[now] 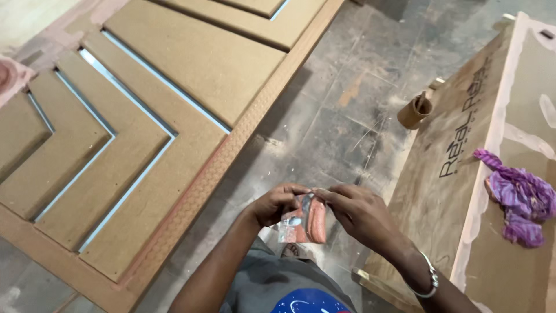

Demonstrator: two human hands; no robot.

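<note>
Both hands meet over a small reddish folded sheet point(306, 223), like worn sandpaper with a printed back, held low in the middle of the view. My left hand point(277, 204) pinches its upper left edge. My right hand point(360, 213), with a metal bangle at the wrist, grips its top right corner. The sheet hangs down between the fingers above the dusty floor.
A large brown door panel point(145, 127) with chevron grooves and pale inlay strips lies at the left. A plywood board point(463, 174) slopes at the right, with a purple rag point(518, 196) on it and a small brown cup point(414, 111) beside it. Grey concrete floor point(341, 104) lies between.
</note>
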